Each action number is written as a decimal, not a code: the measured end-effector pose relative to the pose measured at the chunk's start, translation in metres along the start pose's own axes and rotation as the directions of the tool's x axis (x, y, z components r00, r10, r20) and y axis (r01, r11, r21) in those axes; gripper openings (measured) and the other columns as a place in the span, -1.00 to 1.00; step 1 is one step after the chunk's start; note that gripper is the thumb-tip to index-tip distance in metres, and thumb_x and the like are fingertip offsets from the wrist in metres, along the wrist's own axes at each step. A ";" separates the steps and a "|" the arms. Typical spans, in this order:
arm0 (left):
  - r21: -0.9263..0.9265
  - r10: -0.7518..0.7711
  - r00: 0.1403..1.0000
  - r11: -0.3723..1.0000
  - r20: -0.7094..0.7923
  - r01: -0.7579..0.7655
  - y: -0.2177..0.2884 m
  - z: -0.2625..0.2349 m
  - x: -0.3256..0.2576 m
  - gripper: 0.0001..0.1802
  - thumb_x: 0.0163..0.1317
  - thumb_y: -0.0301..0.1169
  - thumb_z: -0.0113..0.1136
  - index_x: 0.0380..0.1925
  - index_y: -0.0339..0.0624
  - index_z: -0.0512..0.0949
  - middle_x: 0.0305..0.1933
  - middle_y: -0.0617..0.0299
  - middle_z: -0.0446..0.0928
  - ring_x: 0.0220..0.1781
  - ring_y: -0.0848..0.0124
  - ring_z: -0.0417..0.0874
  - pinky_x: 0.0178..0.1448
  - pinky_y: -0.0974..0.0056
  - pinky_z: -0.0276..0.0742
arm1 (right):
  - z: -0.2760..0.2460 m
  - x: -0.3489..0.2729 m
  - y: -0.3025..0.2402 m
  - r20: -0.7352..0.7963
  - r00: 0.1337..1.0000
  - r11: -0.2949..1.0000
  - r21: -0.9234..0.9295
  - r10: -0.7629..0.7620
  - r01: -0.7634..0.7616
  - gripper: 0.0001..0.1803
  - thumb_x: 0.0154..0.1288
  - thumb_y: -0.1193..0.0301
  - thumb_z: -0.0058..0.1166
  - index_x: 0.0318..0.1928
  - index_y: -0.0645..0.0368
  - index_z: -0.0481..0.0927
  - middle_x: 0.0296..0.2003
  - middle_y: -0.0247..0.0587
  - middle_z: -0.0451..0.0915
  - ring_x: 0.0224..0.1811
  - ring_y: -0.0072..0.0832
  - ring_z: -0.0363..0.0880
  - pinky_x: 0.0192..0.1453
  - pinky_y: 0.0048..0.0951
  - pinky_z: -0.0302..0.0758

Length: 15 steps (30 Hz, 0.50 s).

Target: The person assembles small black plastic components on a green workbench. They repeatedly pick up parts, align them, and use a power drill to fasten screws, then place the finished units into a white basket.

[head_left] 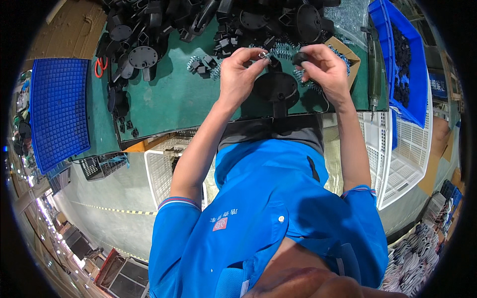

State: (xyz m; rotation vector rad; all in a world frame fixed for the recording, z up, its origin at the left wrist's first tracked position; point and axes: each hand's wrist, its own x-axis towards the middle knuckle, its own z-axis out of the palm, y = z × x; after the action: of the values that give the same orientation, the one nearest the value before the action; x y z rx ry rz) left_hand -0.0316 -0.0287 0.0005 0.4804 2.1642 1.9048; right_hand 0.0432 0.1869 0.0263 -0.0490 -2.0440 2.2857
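My left hand [239, 72] is closed, thumb and forefinger pinching a small silvery spring [263, 55] that shows end-on as a ring. To its right, my right hand [327, 72] grips a small black plastic part [299, 58] between thumb and fingers. Below and between the hands lies a black part with a round plate and a square stem [275, 88] at the near edge of the green bench [174, 107]. Loose metal springs [283, 50] lie just beyond my hands, partly hidden by them. Small black blocks [201, 65] rest among more springs to the left.
Black round-plated parts [143, 58] pile along the back and left. An open cardboard box [354, 67] of springs stands beside my right hand. A power screwdriver [374, 74] hangs at the right, near a blue bin [420, 99]. Orange-handled scissors [101, 67] lie left. White crates [161, 174] stand below.
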 end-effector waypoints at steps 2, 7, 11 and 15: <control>0.133 0.049 0.998 0.990 0.031 -0.053 0.005 0.004 0.008 -0.79 0.10 -0.49 0.39 -0.23 -0.24 0.70 -0.26 0.21 0.63 -0.30 0.43 0.64 -0.22 0.34 0.52 | -0.003 -0.012 0.001 -0.060 0.998 0.999 0.045 -0.011 0.014 -0.68 0.33 0.62 0.12 0.10 0.28 0.56 -0.12 -0.25 0.58 -0.21 -0.57 0.65 -0.20 -0.58 0.62; 0.497 0.205 0.975 0.839 0.083 -0.219 -0.003 0.015 0.012 -0.79 0.03 -0.41 0.43 -0.31 -0.19 0.69 -0.22 0.14 0.60 -0.16 0.11 0.63 -0.10 0.11 0.54 | -0.005 -0.024 0.004 -0.012 0.999 0.998 -0.058 -0.040 0.039 -0.64 0.36 0.64 0.07 0.16 0.30 0.55 -0.03 -0.20 0.53 -0.17 -0.52 0.67 -0.13 -0.54 0.65; 0.549 0.153 0.986 0.819 0.073 -0.168 0.001 0.019 0.006 -0.81 0.06 -0.43 0.40 -0.29 -0.19 0.67 -0.24 0.12 0.58 -0.19 0.09 0.64 -0.14 0.10 0.54 | 0.006 -0.019 -0.002 -0.048 0.998 0.992 -0.115 0.044 -0.049 -0.72 0.36 0.61 0.09 0.06 0.35 0.58 -0.15 -0.23 0.56 -0.19 -0.53 0.67 -0.18 -0.55 0.65; 0.559 0.189 0.980 0.807 0.066 -0.193 -0.002 0.019 0.003 -0.81 0.10 -0.42 0.38 -0.27 -0.19 0.67 -0.25 0.11 0.59 -0.22 0.09 0.65 -0.18 0.12 0.54 | 0.023 -0.003 0.001 -0.064 0.998 0.959 -0.284 -0.021 0.002 -0.79 0.30 0.59 0.16 -0.05 0.37 0.61 -0.26 -0.23 0.60 -0.35 -0.57 0.68 -0.31 -0.59 0.63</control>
State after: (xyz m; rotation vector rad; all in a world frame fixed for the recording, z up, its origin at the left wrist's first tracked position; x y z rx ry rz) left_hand -0.0277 -0.0101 -0.0040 0.8320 2.7556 1.2919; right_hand 0.0445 0.1639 0.0277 -0.1264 -2.3123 1.9374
